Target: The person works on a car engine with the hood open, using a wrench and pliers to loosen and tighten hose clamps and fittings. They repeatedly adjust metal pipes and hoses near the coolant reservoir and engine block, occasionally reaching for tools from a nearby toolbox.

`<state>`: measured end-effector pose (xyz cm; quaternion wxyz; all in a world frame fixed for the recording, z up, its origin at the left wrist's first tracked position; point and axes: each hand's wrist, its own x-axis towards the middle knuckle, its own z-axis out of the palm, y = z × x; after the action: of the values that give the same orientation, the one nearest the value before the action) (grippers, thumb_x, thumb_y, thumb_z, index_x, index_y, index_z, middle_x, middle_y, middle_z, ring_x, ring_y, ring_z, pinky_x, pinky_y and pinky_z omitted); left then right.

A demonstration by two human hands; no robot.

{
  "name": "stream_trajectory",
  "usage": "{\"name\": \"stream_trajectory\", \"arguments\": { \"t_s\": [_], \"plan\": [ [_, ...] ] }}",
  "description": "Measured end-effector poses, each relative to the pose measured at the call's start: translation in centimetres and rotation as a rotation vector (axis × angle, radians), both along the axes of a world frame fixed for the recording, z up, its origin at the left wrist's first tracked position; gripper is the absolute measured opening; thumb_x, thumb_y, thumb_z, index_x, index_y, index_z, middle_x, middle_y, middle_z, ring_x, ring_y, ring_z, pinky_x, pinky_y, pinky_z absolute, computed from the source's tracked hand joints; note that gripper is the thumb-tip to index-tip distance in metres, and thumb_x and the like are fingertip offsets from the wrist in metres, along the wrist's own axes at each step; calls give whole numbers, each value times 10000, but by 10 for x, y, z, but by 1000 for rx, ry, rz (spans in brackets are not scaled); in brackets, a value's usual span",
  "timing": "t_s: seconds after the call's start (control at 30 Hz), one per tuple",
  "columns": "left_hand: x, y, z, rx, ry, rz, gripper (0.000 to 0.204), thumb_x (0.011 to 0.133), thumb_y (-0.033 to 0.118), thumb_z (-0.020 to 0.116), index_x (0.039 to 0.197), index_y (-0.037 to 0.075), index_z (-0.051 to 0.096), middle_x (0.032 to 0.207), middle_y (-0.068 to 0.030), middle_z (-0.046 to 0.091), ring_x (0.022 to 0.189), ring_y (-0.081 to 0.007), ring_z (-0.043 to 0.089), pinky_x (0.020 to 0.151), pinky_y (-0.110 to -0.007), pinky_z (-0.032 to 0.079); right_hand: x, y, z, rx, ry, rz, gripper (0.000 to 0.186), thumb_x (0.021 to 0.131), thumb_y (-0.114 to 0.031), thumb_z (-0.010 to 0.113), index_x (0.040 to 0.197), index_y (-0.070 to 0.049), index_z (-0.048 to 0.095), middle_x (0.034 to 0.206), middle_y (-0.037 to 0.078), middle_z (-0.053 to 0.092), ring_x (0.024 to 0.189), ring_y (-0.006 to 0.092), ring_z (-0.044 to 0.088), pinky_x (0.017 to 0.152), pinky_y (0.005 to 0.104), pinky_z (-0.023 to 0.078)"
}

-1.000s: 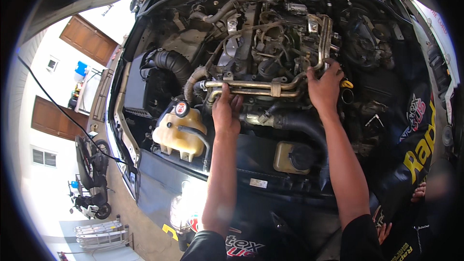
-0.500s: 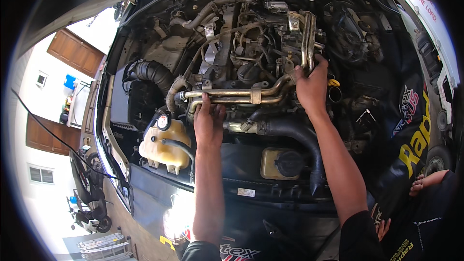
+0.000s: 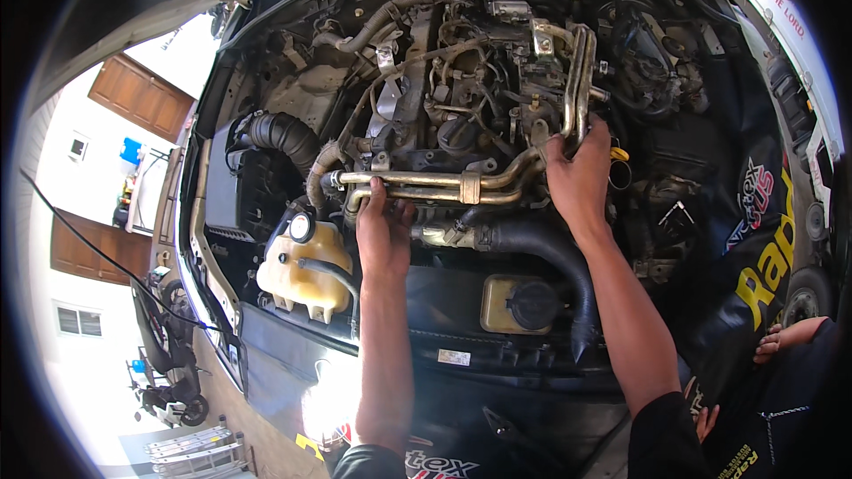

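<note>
A twin metal pipe assembly (image 3: 435,179), dull gold and bent into an L, lies across the front of the engine (image 3: 444,89) and runs back along its right side. My left hand (image 3: 383,231) grips its left stretch, thumb on top and fingers curled beneath. Around the bend at the right, my right hand (image 3: 579,179) holds the same pipes, its fingertips partly hidden behind them. A hose (image 3: 324,164) with a worn covering sits close by the pipes' left end. Just right of my right hand is a yellow ring-shaped handle (image 3: 619,154).
In front of the engine are a yellowed plastic tank (image 3: 306,270), a thick black hose (image 3: 541,238) and a reservoir with a black cap (image 3: 532,302). A bright lamp (image 3: 328,399) shines at the front edge. Another person's hand (image 3: 781,339) rests at the lower right.
The pipes' right section has shifted slightly to the right and toward me, with my right hand moving along. My left hand keeps its grip near the same spot.
</note>
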<state>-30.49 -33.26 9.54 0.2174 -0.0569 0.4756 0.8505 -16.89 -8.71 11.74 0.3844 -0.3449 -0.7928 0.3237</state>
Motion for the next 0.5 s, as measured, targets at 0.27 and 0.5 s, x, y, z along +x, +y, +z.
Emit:
{"name": "stream_trajectory", "arguments": {
  "t_s": [0.27, 0.5],
  "plan": [
    [5, 5, 4, -16, 19, -5, 378, 1101, 344, 622, 1376, 90, 564, 1287, -21, 611, 1181, -188, 555, 1045, -412, 418, 1, -2, 6, 54, -168, -35, 598, 1013, -170, 641, 1430, 151, 357, 1305, 372, 509, 1058, 552, 654, 898, 555, 574],
    [2, 1, -2, -24, 35, -26, 433, 1087, 354, 654, 1410, 77, 569, 1323, -16, 612, 1237, -174, 569, 1107, -400, 453, -3, -2, 1, 100, -194, -47, 616, 1053, -179, 608, 1486, 158, 328, 1315, 387, 495, 1139, 558, 625, 955, 533, 562]
  ]
}}
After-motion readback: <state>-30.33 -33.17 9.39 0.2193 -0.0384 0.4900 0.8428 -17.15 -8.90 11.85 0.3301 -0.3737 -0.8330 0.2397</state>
